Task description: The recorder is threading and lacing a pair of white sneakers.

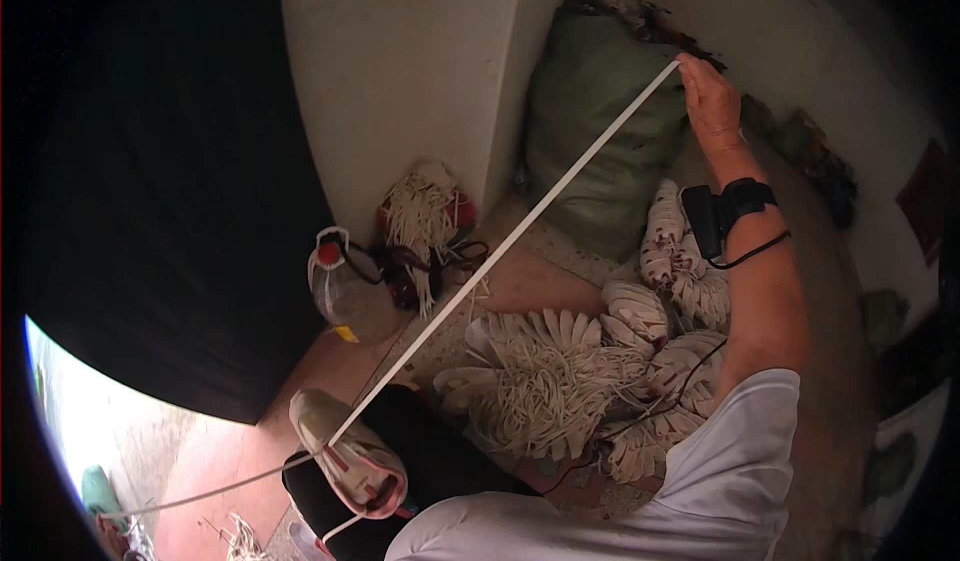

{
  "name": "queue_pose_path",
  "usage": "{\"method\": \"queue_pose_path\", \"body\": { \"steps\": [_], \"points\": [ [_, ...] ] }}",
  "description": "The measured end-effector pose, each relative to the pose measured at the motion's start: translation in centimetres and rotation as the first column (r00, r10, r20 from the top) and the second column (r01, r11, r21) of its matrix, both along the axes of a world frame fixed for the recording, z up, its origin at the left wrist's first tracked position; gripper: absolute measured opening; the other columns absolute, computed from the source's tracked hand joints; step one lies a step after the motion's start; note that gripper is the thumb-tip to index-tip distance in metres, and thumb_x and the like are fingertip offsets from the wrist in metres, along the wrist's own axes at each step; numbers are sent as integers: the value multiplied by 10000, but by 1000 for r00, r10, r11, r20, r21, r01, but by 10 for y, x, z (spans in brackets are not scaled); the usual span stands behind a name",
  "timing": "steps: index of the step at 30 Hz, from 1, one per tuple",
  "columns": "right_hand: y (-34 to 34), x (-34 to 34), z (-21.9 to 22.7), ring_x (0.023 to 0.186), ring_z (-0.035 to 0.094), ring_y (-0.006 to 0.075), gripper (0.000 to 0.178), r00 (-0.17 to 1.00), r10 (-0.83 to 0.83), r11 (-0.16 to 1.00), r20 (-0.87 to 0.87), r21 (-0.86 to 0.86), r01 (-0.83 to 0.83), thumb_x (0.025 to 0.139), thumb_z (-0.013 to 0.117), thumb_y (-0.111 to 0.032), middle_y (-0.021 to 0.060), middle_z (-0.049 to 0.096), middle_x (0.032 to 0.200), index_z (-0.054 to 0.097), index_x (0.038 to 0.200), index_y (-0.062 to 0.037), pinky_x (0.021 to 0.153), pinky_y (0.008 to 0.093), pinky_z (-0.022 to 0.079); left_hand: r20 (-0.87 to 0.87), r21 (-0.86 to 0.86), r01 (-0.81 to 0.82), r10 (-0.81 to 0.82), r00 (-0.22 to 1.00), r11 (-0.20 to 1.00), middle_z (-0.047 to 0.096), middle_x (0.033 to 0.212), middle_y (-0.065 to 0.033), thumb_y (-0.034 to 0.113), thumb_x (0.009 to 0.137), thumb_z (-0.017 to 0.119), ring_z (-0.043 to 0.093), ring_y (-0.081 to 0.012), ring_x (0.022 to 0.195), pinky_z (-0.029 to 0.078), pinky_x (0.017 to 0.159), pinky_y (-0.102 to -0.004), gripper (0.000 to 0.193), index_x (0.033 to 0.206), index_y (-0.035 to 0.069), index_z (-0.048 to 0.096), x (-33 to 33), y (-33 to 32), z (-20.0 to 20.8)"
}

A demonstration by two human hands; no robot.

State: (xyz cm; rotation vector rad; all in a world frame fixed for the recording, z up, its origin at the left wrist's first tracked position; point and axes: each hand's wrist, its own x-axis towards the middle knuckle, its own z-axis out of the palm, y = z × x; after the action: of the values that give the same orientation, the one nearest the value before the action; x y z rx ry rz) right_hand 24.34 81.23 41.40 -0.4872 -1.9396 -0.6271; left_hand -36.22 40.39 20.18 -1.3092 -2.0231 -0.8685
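My right hand (712, 101) is raised at the upper right, its fingers closed on a long flat white lace (510, 241). The lace runs taut down to the lower left, into a white shoe upper (345, 456) with dark red marks. That upper rests on the dark cloth (440, 431) over my lap. Another length of lace trails from it toward the left edge. A black band with a box (725, 216) and a cable sits on my right wrist. My left hand does not show.
Nested shoe uppers (640, 321) and a heap of loose laces (560, 391) lie on the floor ahead. Behind are a big green sack (590, 111), a clear jug with a red cap (350, 286), and a lace bundle (425, 206). A dark curtain (170, 181) hangs left.
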Motion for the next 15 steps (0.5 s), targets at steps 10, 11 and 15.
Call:
{"method": "queue_pose_path", "body": {
  "steps": [10, 11, 15],
  "points": [
    [33, 47, -3, 886, 566, 333, 256, 942, -318, 945, 106, -48, 325, 887, 390, -102, 136, 597, 1000, 561, 1076, -124, 776, 378, 463, -28, -451, -83, 78, 997, 889, 596, 626, -95, 136, 773, 552, 551, -150, 519, 420, 473, -277, 129, 770, 27, 621, 3, -85, -5],
    [54, 41, -27, 922, 566, 323, 269, 925, -333, 915, 184, -173, 364, 901, 379, -120, 139, 584, 1065, 541, 1114, -135, 797, 370, 458, -22, -572, -134, 148, 989, 809, 596, 626, -96, 136, 773, 552, 553, -152, 522, 420, 474, -278, 128, 765, 28, 620, 13, -129, -13],
    [112, 77, -30, 812, 550, 143, 334, 991, 46, 845, -124, -525, -104, 907, 374, -118, 96, 596, 993, 469, 1222, -57, 721, 250, 440, 39, -802, -189, 364, 931, 567, 595, 626, -102, 135, 772, 554, 565, -158, 534, 423, 478, -282, 124, 744, 31, 616, 74, -336, -47]
  ]
}}
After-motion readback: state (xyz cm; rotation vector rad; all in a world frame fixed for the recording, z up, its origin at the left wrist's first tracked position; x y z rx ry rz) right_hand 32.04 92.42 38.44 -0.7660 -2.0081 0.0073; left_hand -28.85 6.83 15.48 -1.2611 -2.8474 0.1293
